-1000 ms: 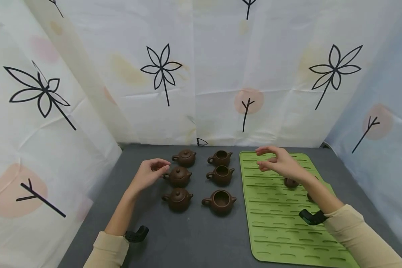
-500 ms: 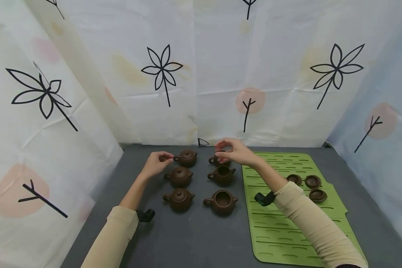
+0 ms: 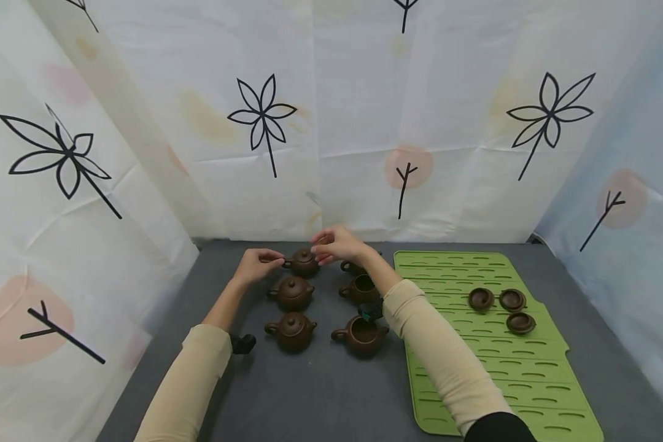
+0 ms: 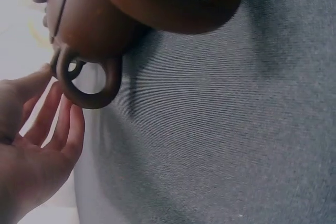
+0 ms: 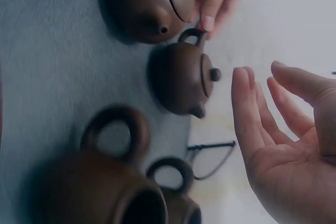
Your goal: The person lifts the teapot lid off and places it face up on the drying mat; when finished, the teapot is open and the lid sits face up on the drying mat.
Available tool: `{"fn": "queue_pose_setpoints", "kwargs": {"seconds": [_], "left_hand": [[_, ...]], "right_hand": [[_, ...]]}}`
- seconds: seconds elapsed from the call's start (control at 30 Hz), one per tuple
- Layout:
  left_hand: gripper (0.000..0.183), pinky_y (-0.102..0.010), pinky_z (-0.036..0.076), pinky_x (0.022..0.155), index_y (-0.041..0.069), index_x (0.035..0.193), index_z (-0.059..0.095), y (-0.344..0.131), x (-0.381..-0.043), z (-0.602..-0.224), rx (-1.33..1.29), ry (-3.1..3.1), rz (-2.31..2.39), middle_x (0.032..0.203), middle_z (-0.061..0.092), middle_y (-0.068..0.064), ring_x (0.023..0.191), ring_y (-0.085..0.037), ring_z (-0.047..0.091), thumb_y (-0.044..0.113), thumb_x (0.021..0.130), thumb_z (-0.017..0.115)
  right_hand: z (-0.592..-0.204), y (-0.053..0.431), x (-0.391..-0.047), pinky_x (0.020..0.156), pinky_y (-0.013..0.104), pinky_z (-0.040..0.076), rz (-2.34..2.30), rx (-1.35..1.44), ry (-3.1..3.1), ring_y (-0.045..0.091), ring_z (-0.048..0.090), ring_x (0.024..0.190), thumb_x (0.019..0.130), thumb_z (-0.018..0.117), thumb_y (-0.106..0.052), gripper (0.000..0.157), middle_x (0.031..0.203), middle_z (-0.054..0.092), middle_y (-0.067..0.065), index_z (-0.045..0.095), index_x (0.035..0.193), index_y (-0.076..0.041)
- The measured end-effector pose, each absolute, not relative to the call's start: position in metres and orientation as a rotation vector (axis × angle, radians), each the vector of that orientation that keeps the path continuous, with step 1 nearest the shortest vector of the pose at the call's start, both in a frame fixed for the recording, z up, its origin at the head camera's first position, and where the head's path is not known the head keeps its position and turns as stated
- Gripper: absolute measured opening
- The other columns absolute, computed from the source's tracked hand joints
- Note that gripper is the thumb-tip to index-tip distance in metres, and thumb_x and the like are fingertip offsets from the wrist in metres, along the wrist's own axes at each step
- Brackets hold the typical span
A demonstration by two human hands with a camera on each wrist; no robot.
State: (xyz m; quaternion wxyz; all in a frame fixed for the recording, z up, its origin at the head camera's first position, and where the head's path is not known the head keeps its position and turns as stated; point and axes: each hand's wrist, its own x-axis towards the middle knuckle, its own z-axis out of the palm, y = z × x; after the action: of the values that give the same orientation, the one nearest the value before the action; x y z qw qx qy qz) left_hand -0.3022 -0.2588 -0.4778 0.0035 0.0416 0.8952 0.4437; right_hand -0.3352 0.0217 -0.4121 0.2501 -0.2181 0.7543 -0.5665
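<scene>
Three lidded brown teapots stand in a column on the left of the table. My left hand (image 3: pixel 251 267) pinches the handle of the farthest lidded teapot (image 3: pixel 302 264), as the right wrist view also shows. Just right of that teapot's lid hovers my right hand (image 3: pixel 339 244), its thumb and fingers apart and holding nothing; in the right wrist view a gap separates the fingertips from the lid knob (image 5: pixel 216 74). Nearer stand the middle lidded teapot (image 3: pixel 293 294) and the nearest lidded teapot (image 3: pixel 291 333).
A second column holds lidless teapots, the nearest lidless teapot (image 3: pixel 364 345) showing its open top; my right arm partly covers this column. On the right, three loose lids (image 3: pixel 481 299) lie on a green mat (image 3: pixel 436 380). A patterned curtain (image 3: pixel 359 123) closes off the back.
My right hand has swung left from above the green mat to the farthest lidded teapot. My left hand has moved from beside the middle teapot to the farthest one's handle.
</scene>
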Motion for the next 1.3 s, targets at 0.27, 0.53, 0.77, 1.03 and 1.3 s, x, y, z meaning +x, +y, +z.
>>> {"fn": "queue_pose_setpoints", "kwargs": {"seconds": [0.27, 0.53, 0.77, 1.03, 1.3], "left_hand": [[0.031, -0.045, 0.068, 0.092, -0.001, 0.127, 0.078, -0.254, -0.307, -0.484, 0.074, 2.733, 1.502, 0.129, 0.076, -0.025, 0.115, -0.039, 0.075, 0.021, 0.106, 0.073], [0.034, -0.045, 0.067, 0.097, 0.001, 0.13, 0.077, -0.252, -0.304, -0.481, -0.023, 2.674, 1.553, 0.134, 0.075, -0.024, 0.121, -0.039, 0.074, 0.025, 0.106, 0.073], [0.036, -0.049, 0.064, 0.105, 0.002, 0.133, 0.076, -0.255, -0.302, -0.484, -0.085, 2.613, 1.63, 0.137, 0.074, -0.023, 0.125, -0.034, 0.073, 0.027, 0.106, 0.073], [0.037, -0.05, 0.062, 0.11, 0.001, 0.135, 0.074, -0.255, -0.302, -0.486, -0.108, 2.547, 1.695, 0.141, 0.072, -0.022, 0.131, -0.033, 0.069, 0.026, 0.106, 0.073], [0.037, -0.05, 0.061, 0.111, 0.004, 0.135, 0.075, -0.255, -0.301, -0.486, -0.14, 2.522, 1.717, 0.142, 0.071, -0.02, 0.136, -0.034, 0.066, 0.028, 0.106, 0.073]], "right_hand": [[-0.426, -0.005, -0.335, 0.113, 0.06, 0.057, -1.528, -0.485, 2.087, 0.047, 0.066, 0.132, 0.111, 0.059, -0.005, 0.043, 0.156, 0.055, 0.031, 0.054, 0.152, 0.007], [-0.44, -0.019, -0.334, 0.11, 0.056, 0.06, -1.62, -0.34, 2.141, 0.029, 0.067, 0.108, 0.109, 0.06, -0.001, 0.038, 0.137, 0.058, 0.027, 0.06, 0.146, 0.007], [-0.447, -0.027, -0.332, 0.104, 0.049, 0.065, -1.687, -0.274, 2.149, 0.017, 0.064, 0.089, 0.107, 0.065, -0.002, 0.034, 0.123, 0.06, 0.017, 0.067, 0.14, 0.005], [-0.45, -0.031, -0.328, 0.097, 0.045, 0.068, -1.746, -0.21, 2.188, 0.021, 0.07, 0.087, 0.106, 0.069, -0.003, 0.03, 0.101, 0.06, 0.006, 0.071, 0.135, 0.006], [-0.452, -0.032, -0.328, 0.092, 0.041, 0.069, -1.739, -0.21, 2.244, 0.02, 0.071, 0.086, 0.105, 0.071, -0.006, 0.029, 0.105, 0.065, 0.01, 0.073, 0.132, 0.005]]}}
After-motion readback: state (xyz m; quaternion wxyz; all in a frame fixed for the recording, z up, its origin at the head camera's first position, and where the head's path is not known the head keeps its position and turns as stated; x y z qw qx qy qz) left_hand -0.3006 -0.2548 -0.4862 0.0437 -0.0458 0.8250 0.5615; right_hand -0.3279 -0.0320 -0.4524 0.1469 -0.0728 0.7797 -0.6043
